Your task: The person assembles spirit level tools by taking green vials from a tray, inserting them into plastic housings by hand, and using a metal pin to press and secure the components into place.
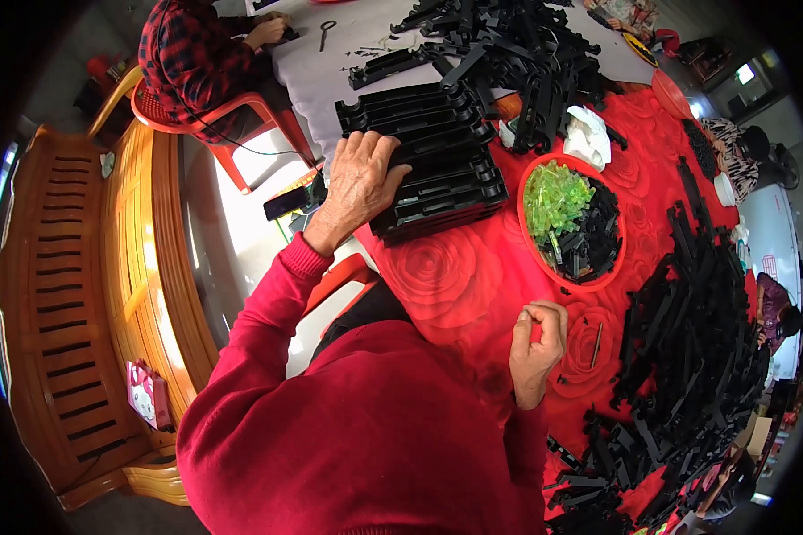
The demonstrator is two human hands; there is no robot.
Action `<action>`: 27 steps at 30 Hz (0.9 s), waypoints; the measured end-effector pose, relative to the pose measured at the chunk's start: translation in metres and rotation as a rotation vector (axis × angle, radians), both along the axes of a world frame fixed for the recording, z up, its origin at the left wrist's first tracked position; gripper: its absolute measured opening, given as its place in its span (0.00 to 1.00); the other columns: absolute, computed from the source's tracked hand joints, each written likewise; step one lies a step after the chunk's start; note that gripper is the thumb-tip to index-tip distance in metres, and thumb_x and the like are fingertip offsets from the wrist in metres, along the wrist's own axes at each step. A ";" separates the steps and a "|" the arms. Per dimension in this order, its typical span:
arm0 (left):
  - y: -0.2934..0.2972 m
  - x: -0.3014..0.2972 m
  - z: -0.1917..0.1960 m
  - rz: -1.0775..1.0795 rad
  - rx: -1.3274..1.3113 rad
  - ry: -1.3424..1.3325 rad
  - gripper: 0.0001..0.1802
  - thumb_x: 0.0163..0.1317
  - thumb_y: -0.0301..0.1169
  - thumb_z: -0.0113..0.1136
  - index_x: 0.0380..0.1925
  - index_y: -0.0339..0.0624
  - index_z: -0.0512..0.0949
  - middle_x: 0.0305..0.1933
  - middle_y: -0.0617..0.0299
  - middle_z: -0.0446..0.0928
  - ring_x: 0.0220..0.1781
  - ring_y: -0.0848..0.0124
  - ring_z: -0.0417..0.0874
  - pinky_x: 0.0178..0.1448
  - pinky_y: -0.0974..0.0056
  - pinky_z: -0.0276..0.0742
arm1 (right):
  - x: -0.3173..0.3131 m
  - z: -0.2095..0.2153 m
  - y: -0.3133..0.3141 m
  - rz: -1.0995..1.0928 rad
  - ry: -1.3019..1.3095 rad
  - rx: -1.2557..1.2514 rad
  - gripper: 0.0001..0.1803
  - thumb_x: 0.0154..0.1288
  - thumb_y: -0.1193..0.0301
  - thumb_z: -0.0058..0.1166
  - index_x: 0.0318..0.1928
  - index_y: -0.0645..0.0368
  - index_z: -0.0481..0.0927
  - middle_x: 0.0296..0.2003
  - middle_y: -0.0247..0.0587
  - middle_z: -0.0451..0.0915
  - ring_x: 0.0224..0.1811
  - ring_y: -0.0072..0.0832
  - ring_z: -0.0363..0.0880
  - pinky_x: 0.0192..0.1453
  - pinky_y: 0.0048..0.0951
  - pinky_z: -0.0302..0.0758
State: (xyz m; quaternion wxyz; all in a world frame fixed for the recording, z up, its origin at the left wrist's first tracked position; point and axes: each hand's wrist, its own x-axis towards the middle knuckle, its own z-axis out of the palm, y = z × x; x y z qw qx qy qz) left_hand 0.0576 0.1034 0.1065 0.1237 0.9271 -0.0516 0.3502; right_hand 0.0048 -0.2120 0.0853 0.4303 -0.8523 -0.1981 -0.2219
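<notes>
Stacked rows of long black plastic parts [446,192] stand near the table's left edge. Over the left end of this stack lies my left hand [361,183], its fingers bent down around a black part and its thumb out to the side; the fingertips are hidden. My right hand [538,348] hovers over the red tablecloth [446,276], apart from the stack, with fingers curled towards the thumb. Whatever is inside it, if anything, does not show. Beyond it sits a round red basin [583,287] holding small clear yellow-green pieces [553,198] and small black pieces [589,245].
Loose black parts heap up at the far end [509,53] and along the right [687,330]. A crumpled white bag [587,138] lies beside the basin. A person in a checked shirt [192,62] sits far left on a red chair [268,111]. A wooden bench [80,312] stands left.
</notes>
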 end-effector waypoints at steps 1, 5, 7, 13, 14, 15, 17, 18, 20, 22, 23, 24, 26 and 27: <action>0.000 0.000 -0.001 0.031 0.039 -0.039 0.18 0.48 0.35 0.67 0.38 0.40 0.75 0.34 0.59 0.71 0.38 0.61 0.71 0.42 0.59 0.66 | 0.000 -0.001 0.000 0.009 0.030 -0.012 0.05 0.53 0.83 0.53 0.32 0.64 0.74 0.33 0.46 0.75 0.36 0.39 0.75 0.40 0.35 0.74; 0.004 0.000 -0.007 0.065 0.079 -0.064 0.18 0.48 0.35 0.67 0.38 0.39 0.76 0.35 0.59 0.71 0.38 0.62 0.70 0.42 0.59 0.65 | 0.000 -0.006 0.002 0.043 0.114 -0.005 0.05 0.53 0.83 0.53 0.32 0.65 0.74 0.33 0.47 0.74 0.36 0.39 0.75 0.40 0.35 0.74; 0.006 -0.002 -0.005 0.078 0.090 -0.049 0.19 0.49 0.35 0.67 0.39 0.39 0.76 0.35 0.59 0.71 0.38 0.62 0.70 0.42 0.59 0.65 | 0.000 -0.010 0.003 0.055 0.132 -0.004 0.05 0.53 0.83 0.53 0.32 0.65 0.74 0.33 0.47 0.74 0.36 0.40 0.75 0.40 0.35 0.74; 0.007 -0.006 0.000 0.114 0.133 -0.023 0.19 0.50 0.33 0.67 0.43 0.39 0.77 0.40 0.58 0.71 0.40 0.62 0.70 0.43 0.60 0.66 | 0.000 -0.020 0.006 0.109 0.190 0.006 0.05 0.53 0.83 0.53 0.31 0.65 0.73 0.32 0.47 0.74 0.35 0.40 0.75 0.38 0.35 0.73; 0.006 -0.006 0.001 0.120 0.136 -0.049 0.19 0.50 0.32 0.67 0.43 0.40 0.77 0.40 0.58 0.71 0.40 0.61 0.70 0.44 0.59 0.66 | 0.000 -0.021 0.005 0.120 0.191 -0.002 0.05 0.53 0.83 0.53 0.31 0.65 0.73 0.32 0.47 0.74 0.34 0.40 0.75 0.38 0.36 0.73; 0.005 -0.005 0.002 0.118 0.137 -0.076 0.20 0.49 0.31 0.67 0.42 0.40 0.77 0.41 0.57 0.71 0.41 0.61 0.70 0.44 0.59 0.66 | -0.001 -0.021 0.005 0.110 0.194 -0.003 0.05 0.53 0.83 0.53 0.31 0.65 0.73 0.32 0.47 0.74 0.34 0.40 0.75 0.38 0.36 0.73; 0.007 -0.002 -0.002 0.117 0.137 -0.071 0.19 0.48 0.31 0.66 0.41 0.40 0.77 0.41 0.57 0.70 0.42 0.60 0.69 0.45 0.58 0.65 | -0.001 -0.021 0.005 0.128 0.214 -0.020 0.05 0.53 0.83 0.53 0.31 0.64 0.73 0.32 0.47 0.74 0.34 0.40 0.75 0.37 0.36 0.73; 0.007 -0.001 -0.003 0.087 0.133 -0.079 0.18 0.48 0.31 0.66 0.41 0.41 0.77 0.41 0.58 0.70 0.42 0.60 0.69 0.46 0.57 0.65 | -0.001 -0.020 0.004 0.100 0.217 -0.024 0.05 0.53 0.83 0.53 0.31 0.64 0.73 0.32 0.47 0.74 0.34 0.40 0.75 0.37 0.36 0.73; 0.008 0.003 -0.008 0.093 0.141 -0.081 0.18 0.47 0.30 0.66 0.41 0.42 0.77 0.41 0.58 0.70 0.43 0.60 0.70 0.46 0.57 0.65 | -0.001 -0.019 0.002 0.111 0.176 -0.042 0.05 0.53 0.82 0.54 0.30 0.63 0.73 0.31 0.46 0.74 0.34 0.41 0.75 0.37 0.36 0.73; 0.014 0.003 -0.009 0.087 0.179 -0.120 0.18 0.47 0.29 0.67 0.41 0.43 0.77 0.40 0.57 0.72 0.42 0.60 0.71 0.45 0.57 0.66 | 0.001 -0.021 0.000 0.111 0.177 -0.028 0.05 0.53 0.81 0.54 0.30 0.62 0.73 0.31 0.46 0.73 0.34 0.42 0.75 0.37 0.37 0.72; 0.016 0.003 -0.010 0.113 0.201 -0.117 0.18 0.47 0.29 0.67 0.41 0.43 0.77 0.40 0.56 0.72 0.41 0.60 0.71 0.46 0.58 0.67 | 0.001 -0.022 -0.001 0.106 0.185 -0.025 0.05 0.53 0.81 0.55 0.30 0.62 0.73 0.31 0.46 0.73 0.34 0.42 0.75 0.36 0.38 0.72; 0.016 0.002 -0.006 0.108 0.211 -0.126 0.18 0.48 0.28 0.67 0.41 0.43 0.78 0.40 0.57 0.72 0.41 0.60 0.71 0.46 0.58 0.67 | 0.001 -0.024 -0.004 0.085 0.190 -0.027 0.05 0.53 0.81 0.55 0.30 0.62 0.73 0.31 0.46 0.73 0.34 0.42 0.75 0.36 0.38 0.72; 0.015 0.001 -0.004 0.109 0.187 -0.105 0.17 0.49 0.28 0.66 0.42 0.43 0.78 0.41 0.57 0.72 0.41 0.59 0.71 0.48 0.58 0.68 | 0.002 -0.024 -0.010 0.054 0.198 -0.031 0.05 0.53 0.80 0.55 0.30 0.63 0.72 0.30 0.46 0.72 0.35 0.43 0.74 0.37 0.38 0.72; 0.015 -0.001 -0.001 0.111 0.185 -0.106 0.17 0.50 0.28 0.66 0.42 0.43 0.78 0.42 0.57 0.73 0.42 0.59 0.71 0.48 0.58 0.68 | 0.002 -0.023 -0.015 0.029 0.197 -0.037 0.05 0.53 0.80 0.55 0.30 0.63 0.72 0.30 0.46 0.72 0.35 0.43 0.74 0.37 0.38 0.72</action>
